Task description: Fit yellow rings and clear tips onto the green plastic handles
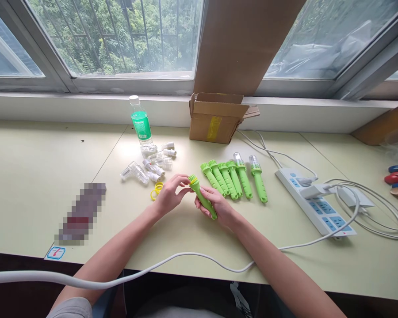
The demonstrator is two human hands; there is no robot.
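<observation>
My right hand [217,205] is wrapped round a green flashlight body [204,198], which it holds tilted with the threaded end up and to the left. A yellow rubber ring [193,180] sits around that threaded end. The fingertips of my left hand [172,194] are closed on the ring at its left side. Just left of that hand, a few more yellow rings [157,191] lie on the table. Beyond my right hand stands a row of several green bodies [223,176] lying side by side. Two others, including the rightmost flashlight [258,181], have clear caps on.
Clear plastic caps and white cylinders [152,165] lie scattered near a water bottle [141,121]. An opened cardboard box [215,119] stands at the back. On the right is a power strip [313,201] with cables; a white cord [185,254] crosses the table's front edge.
</observation>
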